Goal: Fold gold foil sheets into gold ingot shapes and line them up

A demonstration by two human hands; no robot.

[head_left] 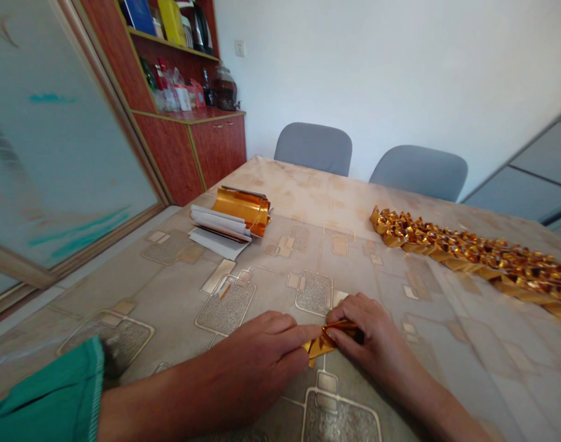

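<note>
Between my two hands, close to the tabletop, is a small piece of shiny gold foil paper (pixel 323 348), partly folded. My left hand (pixel 266 353) is closed on its left end, the index finger stretched along it toward the middle. The right hand (pixel 370 334) pinches the other end between thumb and fingers. My fingers hide much of the folded piece.
A stack of curled gold foil sheets (pixel 243 212) with white backs lies at the table's far left. Rows of folded gold pieces (pixel 469 255) stretch along the right side. Two grey chairs (pixel 313 147) stand behind the patterned table (pixel 271 288); a red-brown cabinet (pixel 220 147) is at the back left.
</note>
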